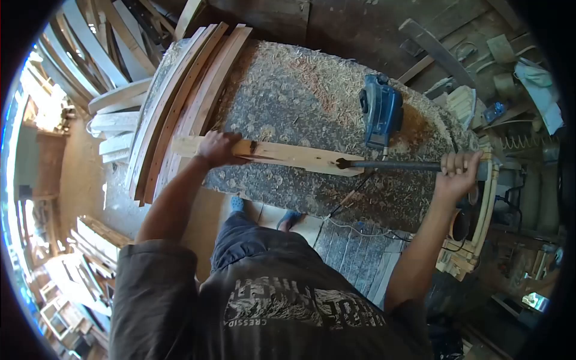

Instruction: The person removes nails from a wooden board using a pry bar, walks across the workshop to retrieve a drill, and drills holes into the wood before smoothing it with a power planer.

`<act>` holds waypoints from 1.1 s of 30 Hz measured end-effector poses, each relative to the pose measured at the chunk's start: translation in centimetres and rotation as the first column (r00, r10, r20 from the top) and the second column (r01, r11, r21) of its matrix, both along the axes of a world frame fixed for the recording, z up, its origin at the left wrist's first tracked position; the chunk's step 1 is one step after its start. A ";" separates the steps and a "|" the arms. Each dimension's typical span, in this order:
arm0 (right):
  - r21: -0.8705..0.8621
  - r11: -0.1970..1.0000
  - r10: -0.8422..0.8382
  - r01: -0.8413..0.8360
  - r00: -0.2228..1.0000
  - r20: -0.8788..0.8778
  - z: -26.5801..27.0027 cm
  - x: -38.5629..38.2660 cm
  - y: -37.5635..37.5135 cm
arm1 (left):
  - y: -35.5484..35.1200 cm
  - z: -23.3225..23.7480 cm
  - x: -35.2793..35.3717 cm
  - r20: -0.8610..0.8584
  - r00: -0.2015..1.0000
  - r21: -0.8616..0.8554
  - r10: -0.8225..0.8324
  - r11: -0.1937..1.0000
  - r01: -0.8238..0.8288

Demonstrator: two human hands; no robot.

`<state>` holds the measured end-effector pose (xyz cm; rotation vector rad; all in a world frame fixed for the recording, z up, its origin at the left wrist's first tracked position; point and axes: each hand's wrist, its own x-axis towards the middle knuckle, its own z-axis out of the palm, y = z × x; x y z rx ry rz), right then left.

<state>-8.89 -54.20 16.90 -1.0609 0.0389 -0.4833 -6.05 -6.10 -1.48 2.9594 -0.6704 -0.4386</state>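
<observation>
A pale wooden board (288, 156) lies across a workbench (300, 90) covered in wood shavings. My left hand (219, 149) grips the board near its left end. My right hand (459, 171) is closed around the handle of a dark metal rod (396, 164). The rod's tip sits against the board's right end at a dark knot or hole.
A blue electric planer (381, 114) rests on the bench just behind the rod. Several curved wooden slats (180, 102) are stacked along the bench's left side. More planks and frames (90, 252) lie on the floor at left; clutter and a spring (528, 141) at right.
</observation>
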 end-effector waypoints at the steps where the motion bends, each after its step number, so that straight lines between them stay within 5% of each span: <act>1: 0.025 0.999 -0.040 0.040 0.999 0.006 0.3 1.4 -0.6 | 0.1 0.2 0.8 0.009 1.000 -0.012 0.002 1.000 -0.002; 5: -0.032 0.996 -0.080 0.080 0.997 0.014 1.7 -0.3 3.8 | -0.3 0.4 -0.1 0.110 0.994 -0.081 -0.005 0.997 0.014; 7: -0.124 0.992 0.037 -0.018 0.988 0.153 1.5 -1.8 5.0 | -0.4 0.5 -0.1 0.087 0.996 -0.107 -0.028 0.994 0.037; 8: 0.027 0.996 -0.086 0.085 0.995 0.059 -0.2 -0.7 0.4 | -0.7 0.8 -0.1 0.098 0.995 -0.075 -0.021 0.997 0.028; 12: 0.150 0.988 -0.039 0.031 0.998 0.049 -3.7 0.4 -6.2 | 0.0 -0.3 -0.3 0.180 0.983 -0.093 -0.030 0.994 0.048; 15: -0.044 0.999 0.024 -0.017 0.988 0.151 0.7 -1.9 -0.1 | -0.3 -0.1 -0.1 0.126 0.992 -0.122 -0.004 0.992 0.020; 19: 0.163 0.985 -0.077 0.055 0.988 0.131 -7.1 -2.2 -8.8 | -0.6 0.3 0.2 0.206 0.978 -0.128 -0.031 0.990 0.058; 25: 0.035 0.999 0.029 -0.037 0.982 0.188 -4.0 -3.7 -5.3 | 0.2 0.2 -0.8 0.116 0.993 -0.065 -0.012 0.998 0.019; 27: 0.264 0.904 -0.322 0.336 0.942 -0.097 -9.9 -2.6 -10.4 | -0.8 1.2 -0.4 0.012 0.999 -0.022 0.051 0.998 -0.051; 28: 0.257 0.909 -0.321 0.328 0.944 -0.071 -12.6 -2.7 -12.8 | -0.3 0.0 -0.7 0.088 0.996 -0.072 0.032 0.997 -0.026; 30: 0.415 0.909 -0.095 0.032 0.987 0.132 -15.8 -4.3 -14.3 | -0.6 0.2 -0.5 0.091 0.996 -0.082 0.019 0.997 -0.012; 33: 0.437 0.892 -0.174 0.111 0.979 0.105 -14.8 -5.1 -13.4 | -0.7 1.0 -1.1 0.030 0.999 -0.023 0.039 0.999 -0.038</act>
